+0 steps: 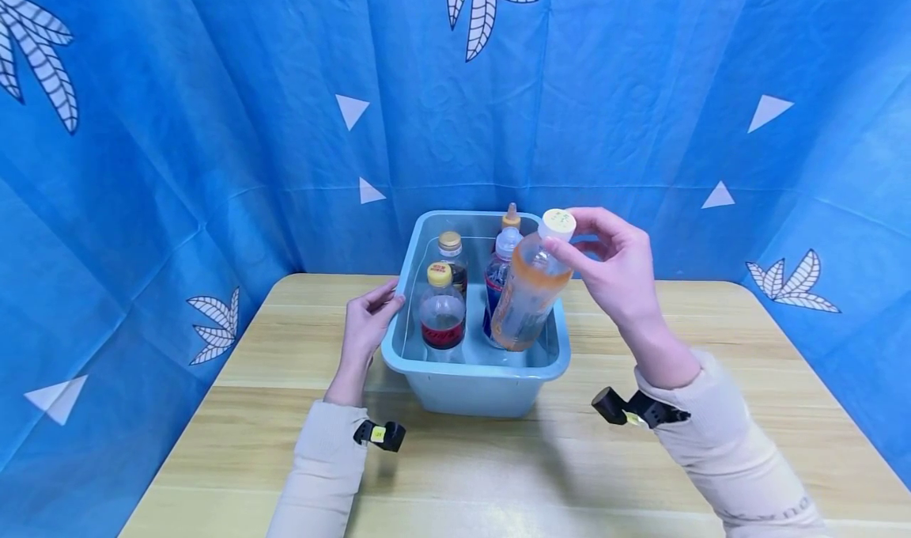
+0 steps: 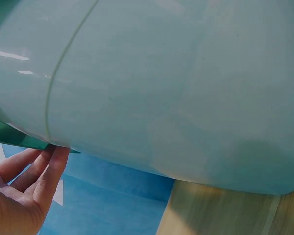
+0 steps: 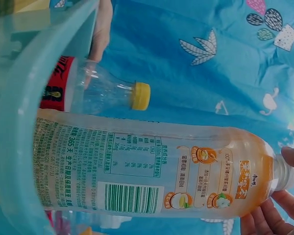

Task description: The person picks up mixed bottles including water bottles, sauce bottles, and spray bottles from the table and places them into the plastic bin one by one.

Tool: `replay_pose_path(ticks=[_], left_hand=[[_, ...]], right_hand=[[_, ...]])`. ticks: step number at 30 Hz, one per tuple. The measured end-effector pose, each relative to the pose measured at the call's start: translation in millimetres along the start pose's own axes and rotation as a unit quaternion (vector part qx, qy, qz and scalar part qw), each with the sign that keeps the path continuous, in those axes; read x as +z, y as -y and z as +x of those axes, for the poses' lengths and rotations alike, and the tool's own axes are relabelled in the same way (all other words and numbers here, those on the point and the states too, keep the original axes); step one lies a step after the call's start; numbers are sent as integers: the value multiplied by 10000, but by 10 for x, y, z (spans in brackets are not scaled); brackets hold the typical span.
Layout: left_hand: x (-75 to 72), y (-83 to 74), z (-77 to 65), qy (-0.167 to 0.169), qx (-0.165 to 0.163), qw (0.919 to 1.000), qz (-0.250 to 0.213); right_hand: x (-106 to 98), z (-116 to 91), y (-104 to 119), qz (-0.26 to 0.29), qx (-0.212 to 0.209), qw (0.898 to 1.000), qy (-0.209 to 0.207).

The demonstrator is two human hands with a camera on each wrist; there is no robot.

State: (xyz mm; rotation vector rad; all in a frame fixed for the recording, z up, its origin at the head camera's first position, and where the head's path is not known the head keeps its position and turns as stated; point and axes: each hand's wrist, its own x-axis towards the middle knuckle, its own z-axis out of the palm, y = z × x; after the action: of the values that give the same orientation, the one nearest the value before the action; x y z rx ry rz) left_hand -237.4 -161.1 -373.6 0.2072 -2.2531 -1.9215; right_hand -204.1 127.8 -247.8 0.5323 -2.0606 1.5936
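Observation:
In the head view my right hand [image 1: 626,265] pinches the white-capped neck of a clear plastic bottle with orange trim [image 1: 530,293]. The bottle leans, its lower end within the light blue plastic basin [image 1: 473,395]. Its printed label and barcode face the right wrist camera, where the fingers [image 3: 269,220] grip just below the cap. My left hand [image 1: 366,324] holds the basin's left rim; in the left wrist view its fingers [image 2: 51,171] reach up against the underside of the lip. Nearest that hand inside the basin stands a red-labelled bottle with a yellow cap [image 1: 441,308].
Behind it is a gold-capped bottle with a dark label [image 1: 451,257]. A blue-labelled bottle [image 1: 498,273] stands beside the held bottle, and an orange-tipped bottle [image 1: 511,217] sits at the back. The basin is on a wooden table [image 1: 270,411], before a blue curtain [image 1: 455,142].

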Motion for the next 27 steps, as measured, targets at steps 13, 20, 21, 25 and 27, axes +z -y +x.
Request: replay_pose_path(ticks=[13, 20, 21, 25, 27], left_hand=[[-2, -1, 3, 6, -77, 10000, 4], [0, -3, 0, -13, -45, 10000, 6], [0, -4, -1, -14, -45, 10000, 4], [2, -7, -8, -18, -21, 10000, -1], [2, -8, -11, -15, -34, 10000, 0]], right_hand=[[98, -93, -152, -69, 314, 9993, 204], [147, -141, -303, -89, 377, 9989, 279], [152, -150, -322, -110, 393, 9987, 290], [168, -185, -390, -164, 479, 9982, 316], [174, -202, -419, -179, 532, 9979, 312]])
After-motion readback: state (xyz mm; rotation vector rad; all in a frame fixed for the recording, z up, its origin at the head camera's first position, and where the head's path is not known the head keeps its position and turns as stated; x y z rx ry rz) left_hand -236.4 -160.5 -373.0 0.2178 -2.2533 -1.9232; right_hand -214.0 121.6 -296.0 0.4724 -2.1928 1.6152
